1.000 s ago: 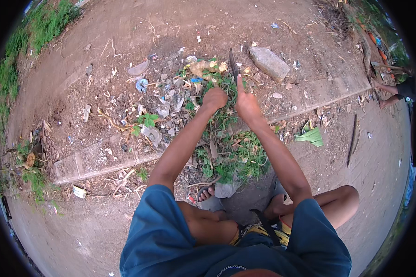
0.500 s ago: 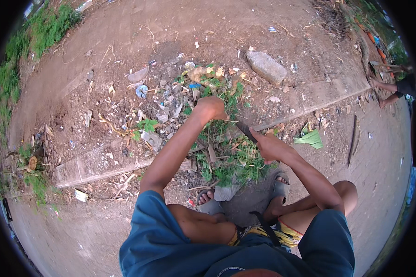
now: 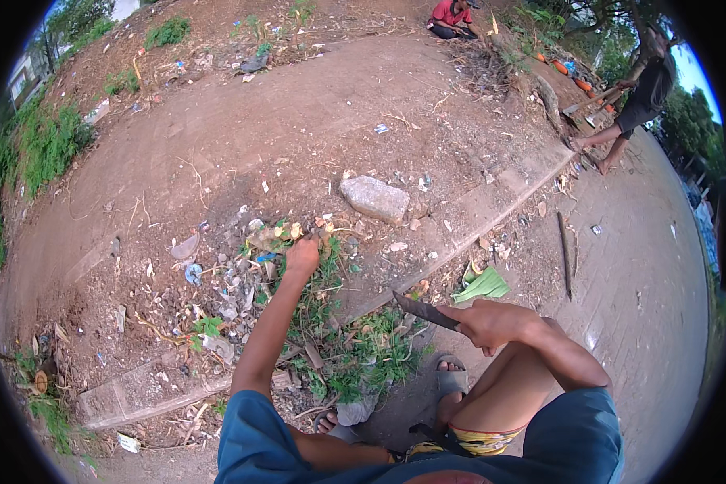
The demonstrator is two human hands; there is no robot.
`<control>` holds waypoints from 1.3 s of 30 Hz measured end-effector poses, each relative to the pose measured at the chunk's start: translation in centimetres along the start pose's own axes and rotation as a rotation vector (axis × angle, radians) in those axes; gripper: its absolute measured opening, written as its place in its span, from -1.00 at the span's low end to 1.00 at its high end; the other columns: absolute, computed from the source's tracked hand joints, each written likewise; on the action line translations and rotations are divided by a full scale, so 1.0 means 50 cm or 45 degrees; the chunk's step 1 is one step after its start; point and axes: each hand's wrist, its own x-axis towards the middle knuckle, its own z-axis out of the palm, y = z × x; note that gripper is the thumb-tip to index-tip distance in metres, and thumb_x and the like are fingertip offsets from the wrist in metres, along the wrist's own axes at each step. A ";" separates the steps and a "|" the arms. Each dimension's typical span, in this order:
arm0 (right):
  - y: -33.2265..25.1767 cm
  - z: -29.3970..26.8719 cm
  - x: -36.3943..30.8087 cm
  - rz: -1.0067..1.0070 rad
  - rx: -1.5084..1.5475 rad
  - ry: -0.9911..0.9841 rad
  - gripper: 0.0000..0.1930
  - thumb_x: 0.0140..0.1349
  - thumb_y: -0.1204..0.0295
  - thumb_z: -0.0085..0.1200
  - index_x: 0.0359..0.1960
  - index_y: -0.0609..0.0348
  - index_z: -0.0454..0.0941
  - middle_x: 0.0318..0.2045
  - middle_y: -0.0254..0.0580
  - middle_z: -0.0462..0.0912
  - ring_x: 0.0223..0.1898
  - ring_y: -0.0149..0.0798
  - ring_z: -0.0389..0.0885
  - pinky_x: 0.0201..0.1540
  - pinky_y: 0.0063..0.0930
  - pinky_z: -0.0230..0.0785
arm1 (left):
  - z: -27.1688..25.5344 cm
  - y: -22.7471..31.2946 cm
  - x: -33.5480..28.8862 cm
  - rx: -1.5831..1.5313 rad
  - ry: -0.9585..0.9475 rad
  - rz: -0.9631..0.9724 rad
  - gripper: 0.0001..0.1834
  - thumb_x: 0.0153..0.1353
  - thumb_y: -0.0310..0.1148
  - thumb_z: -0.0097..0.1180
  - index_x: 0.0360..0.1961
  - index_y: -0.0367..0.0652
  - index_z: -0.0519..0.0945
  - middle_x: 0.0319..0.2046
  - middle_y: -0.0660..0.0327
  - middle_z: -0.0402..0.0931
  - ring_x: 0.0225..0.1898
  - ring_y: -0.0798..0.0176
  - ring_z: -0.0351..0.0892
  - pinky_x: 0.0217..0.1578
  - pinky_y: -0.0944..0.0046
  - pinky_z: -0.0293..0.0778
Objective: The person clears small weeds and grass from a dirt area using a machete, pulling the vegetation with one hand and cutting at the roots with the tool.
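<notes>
My right hand (image 3: pixel 490 324) is wrapped round the handle of a machete (image 3: pixel 424 310). Its dark, worn blade points to the left, above the pavement edge. Farther forward, my left hand (image 3: pixel 302 256) reaches down into a heap of green weeds (image 3: pixel 321 286) and thick pale-ended plant stalks (image 3: pixel 286 232). Its fingers are curled and seem closed, but their tips are hidden, so what they hold cannot be made out. More cut greens (image 3: pixel 379 355) lie between the curb and my sandalled feet.
A large stone (image 3: pixel 374 198) lies beyond the heap. A concrete curb (image 3: pixel 500 211) crosses diagonally, with a green leaf piece (image 3: pixel 482 285) and a stick (image 3: pixel 565 256) on its near side. Two people, one standing (image 3: pixel 649 89) and one sitting (image 3: pixel 452 18), are at the far right.
My left hand has moved forward from the leafy greens to the pale stalks. My right hand has drawn the machete away from it to the right. The view has tilted up.
</notes>
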 end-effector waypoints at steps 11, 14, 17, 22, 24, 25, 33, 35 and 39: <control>0.051 0.007 0.028 -0.128 0.016 -0.019 -0.21 0.08 0.63 -0.11 0.44 0.18 -0.03 -0.54 -0.10 0.61 -0.59 -0.21 0.64 -0.42 -0.31 0.51 | 0.020 0.020 0.043 0.219 -0.161 -0.199 -0.73 0.26 -0.41 -0.06 -0.09 -0.12 0.62 -0.10 0.04 0.62 -0.07 -0.05 0.64 -0.10 0.00 0.56; 0.052 0.009 0.008 -0.150 0.018 -0.009 -0.22 0.08 0.64 -0.12 0.43 0.18 -0.02 -0.55 -0.10 0.61 -0.59 -0.20 0.64 -0.42 -0.31 0.51 | 0.036 0.018 0.050 0.230 -0.103 -0.263 -0.76 0.23 -0.41 -0.02 -0.18 -0.14 0.67 -0.11 0.01 0.62 -0.12 -0.04 0.66 -0.13 0.01 0.58; 0.055 0.012 -0.005 -0.115 0.037 0.007 -0.24 0.11 0.63 -0.11 0.43 0.15 0.01 -0.57 -0.04 0.61 -0.59 -0.18 0.64 -0.42 -0.30 0.52 | 0.048 0.024 0.048 0.197 -0.020 -0.317 -0.76 0.24 -0.40 -0.02 -0.22 -0.13 0.69 -0.17 0.02 0.64 -0.15 -0.04 0.68 -0.15 0.03 0.60; 0.063 0.024 -0.006 0.003 0.013 0.066 -0.28 0.15 0.60 -0.08 0.41 0.10 0.07 -0.64 -0.02 0.59 -0.59 -0.13 0.64 -0.43 -0.26 0.51 | 0.021 0.044 -0.003 0.191 -0.069 -0.124 -0.79 0.20 -0.39 0.01 -0.27 -0.17 0.68 -0.18 0.00 0.63 -0.17 -0.01 0.67 -0.21 0.04 0.60; 0.065 0.029 -0.008 -0.067 -0.071 0.089 -0.32 0.18 0.58 -0.09 0.40 0.09 0.10 -0.67 -0.04 0.57 -0.62 -0.12 0.62 -0.43 -0.23 0.50 | 0.000 0.051 -0.049 0.185 -0.191 0.082 -0.79 0.21 -0.36 0.01 -0.31 -0.16 0.68 -0.16 -0.03 0.62 -0.05 0.01 0.62 -0.04 0.00 0.55; 0.067 0.030 -0.010 -0.097 -0.145 0.134 -0.34 0.20 0.57 -0.10 0.40 0.09 0.12 -0.69 -0.05 0.56 -0.63 -0.11 0.61 -0.43 -0.22 0.49 | -0.011 0.053 -0.073 0.205 -0.383 0.224 -0.79 0.21 -0.35 0.01 -0.28 -0.15 0.67 -0.12 -0.03 0.61 0.00 -0.01 0.58 0.03 -0.03 0.49; 0.066 0.036 -0.016 -0.187 -0.135 0.242 -0.41 0.27 0.55 -0.10 0.38 0.07 0.16 -0.75 -0.10 0.52 -0.70 -0.12 0.55 -0.45 -0.20 0.45 | -0.055 0.044 -0.124 0.208 -0.160 0.258 -0.68 0.27 -0.31 0.01 0.02 -0.12 0.55 0.15 -0.04 0.42 0.14 -0.09 0.44 0.20 -0.18 0.30; 0.059 0.036 -0.016 -0.231 -0.167 0.288 -0.43 0.30 0.53 -0.11 0.37 0.09 0.17 -0.76 -0.11 0.51 -0.71 -0.13 0.55 -0.46 -0.21 0.45 | -0.062 0.045 -0.102 0.126 -0.085 0.210 -0.67 0.29 -0.33 -0.02 0.06 -0.14 0.52 0.17 -0.03 0.40 0.11 -0.13 0.46 0.15 -0.17 0.36; 0.043 0.027 -0.018 -0.150 -0.128 0.189 -0.42 0.26 0.48 -0.05 0.36 0.08 0.20 -0.58 0.11 0.55 -0.48 0.08 0.54 -0.32 -0.07 0.40 | -0.043 0.087 -0.078 0.033 -0.075 0.164 -0.62 0.27 -0.40 -0.02 0.12 -0.20 0.45 0.15 -0.04 0.39 -0.01 -0.15 0.56 -0.04 -0.13 0.52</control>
